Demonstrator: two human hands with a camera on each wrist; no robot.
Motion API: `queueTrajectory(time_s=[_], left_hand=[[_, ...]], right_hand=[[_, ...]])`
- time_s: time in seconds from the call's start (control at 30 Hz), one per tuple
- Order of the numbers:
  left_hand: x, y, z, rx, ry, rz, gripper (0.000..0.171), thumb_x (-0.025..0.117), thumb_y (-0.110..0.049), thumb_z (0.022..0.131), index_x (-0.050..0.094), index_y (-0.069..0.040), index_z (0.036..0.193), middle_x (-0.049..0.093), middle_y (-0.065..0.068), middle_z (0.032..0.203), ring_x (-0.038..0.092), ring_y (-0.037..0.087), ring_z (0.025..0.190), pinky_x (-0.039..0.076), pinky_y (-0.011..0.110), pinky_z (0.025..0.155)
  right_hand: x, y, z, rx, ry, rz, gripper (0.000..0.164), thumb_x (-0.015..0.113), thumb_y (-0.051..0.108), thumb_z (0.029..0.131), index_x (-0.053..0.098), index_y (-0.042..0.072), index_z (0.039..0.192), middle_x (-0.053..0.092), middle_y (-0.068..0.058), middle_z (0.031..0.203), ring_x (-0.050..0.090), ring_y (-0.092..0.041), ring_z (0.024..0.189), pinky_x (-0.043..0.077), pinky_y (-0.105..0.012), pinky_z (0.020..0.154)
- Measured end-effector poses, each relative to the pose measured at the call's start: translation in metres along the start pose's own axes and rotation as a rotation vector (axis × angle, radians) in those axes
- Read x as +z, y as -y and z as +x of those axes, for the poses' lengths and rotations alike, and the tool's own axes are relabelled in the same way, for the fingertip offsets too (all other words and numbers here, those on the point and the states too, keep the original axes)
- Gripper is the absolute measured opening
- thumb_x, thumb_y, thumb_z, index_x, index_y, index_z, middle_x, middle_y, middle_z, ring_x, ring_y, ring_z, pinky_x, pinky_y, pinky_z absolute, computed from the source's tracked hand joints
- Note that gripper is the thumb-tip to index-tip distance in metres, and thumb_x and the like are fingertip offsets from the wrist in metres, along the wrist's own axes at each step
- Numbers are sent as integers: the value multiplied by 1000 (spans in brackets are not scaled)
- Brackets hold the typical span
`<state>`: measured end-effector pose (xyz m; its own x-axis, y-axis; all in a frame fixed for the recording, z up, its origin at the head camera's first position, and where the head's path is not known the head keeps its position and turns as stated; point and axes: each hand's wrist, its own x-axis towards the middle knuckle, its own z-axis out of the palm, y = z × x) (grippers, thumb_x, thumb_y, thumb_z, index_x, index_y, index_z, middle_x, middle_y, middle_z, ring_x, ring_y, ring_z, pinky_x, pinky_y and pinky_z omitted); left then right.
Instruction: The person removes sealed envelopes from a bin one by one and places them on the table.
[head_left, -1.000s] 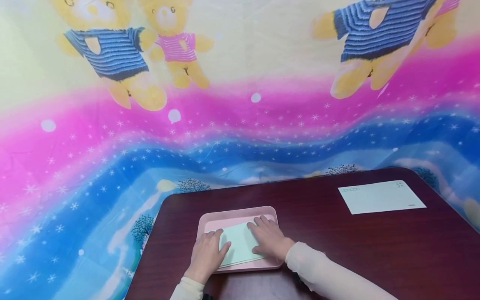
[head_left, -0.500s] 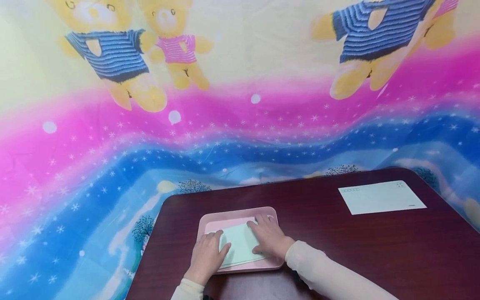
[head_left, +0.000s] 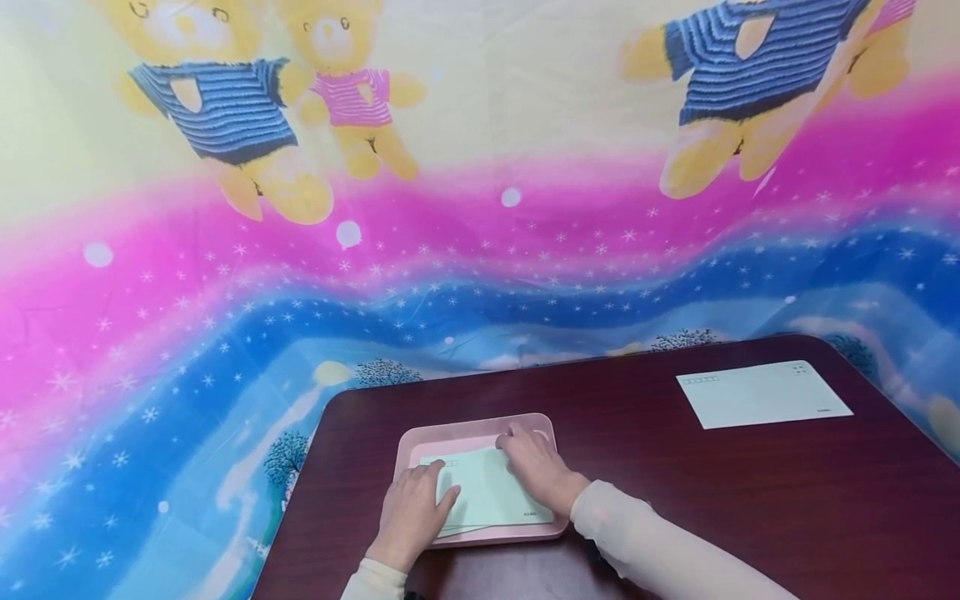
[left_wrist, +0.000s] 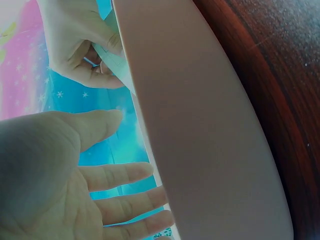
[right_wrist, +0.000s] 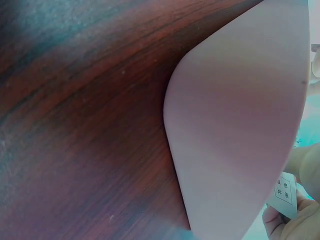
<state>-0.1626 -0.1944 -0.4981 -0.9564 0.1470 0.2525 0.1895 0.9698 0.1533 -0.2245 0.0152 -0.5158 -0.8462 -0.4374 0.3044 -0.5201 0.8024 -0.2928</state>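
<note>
A shallow pink tray (head_left: 472,423) holds pale green envelopes. The top envelope (head_left: 491,492) has a row of printed boxes at its upper left and small print at its lower right; the edge of another envelope (head_left: 453,532) shows beneath it. My right hand (head_left: 536,467) pinches the top envelope at its upper right, thumb and curled fingers around a printed corner (right_wrist: 285,192) in the right wrist view. My left hand (head_left: 416,508) lies over the tray's left side. Its fingers are extended at the rim in the left wrist view, thumb held apart.
Another envelope (head_left: 761,396) lies flat at the far right of the dark reddish-brown table (head_left: 652,492). Behind the table hangs a colourful cloth (head_left: 480,233) printed with teddy bears. The tray's side wall (right_wrist: 235,120) fills much of the right wrist view.
The top envelope's face now shows printed boxes and small print, and its lower right corner reaches further right. My right fingers have curled in. The left hand has stayed in place.
</note>
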Motion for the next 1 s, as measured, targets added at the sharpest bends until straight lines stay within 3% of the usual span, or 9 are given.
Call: queueTrajectory(time_s=[0.53,0.8,1.0], left_hand=[[1,1,-2,13,-13,-10,42,75,-35,88,70,-4,116,76,13,105,70,33,99,55,50,85],[-1,2,-3,0,-4,-10,43,75,-36,88,70,-6,118,75,13,108,69,33,101,56,51,81],[-6,2,-3,-9,1,-6,43,74,-37,89,69,-7,119,75,12,109,70,31,102,55,50,75]], right_hand=[[-3,-2,3,21,-17,35,10,75,5,85,69,9,92,64,-1,84,63,-16,75,53,-31,67],[-8,-1,5,59,15,76,20,64,3,92,60,15,76,47,5,60,41,-9,56,38,-25,55],[-14,1,4,54,21,79,20,62,8,96,58,17,78,43,7,59,40,-8,54,36,-24,53]])
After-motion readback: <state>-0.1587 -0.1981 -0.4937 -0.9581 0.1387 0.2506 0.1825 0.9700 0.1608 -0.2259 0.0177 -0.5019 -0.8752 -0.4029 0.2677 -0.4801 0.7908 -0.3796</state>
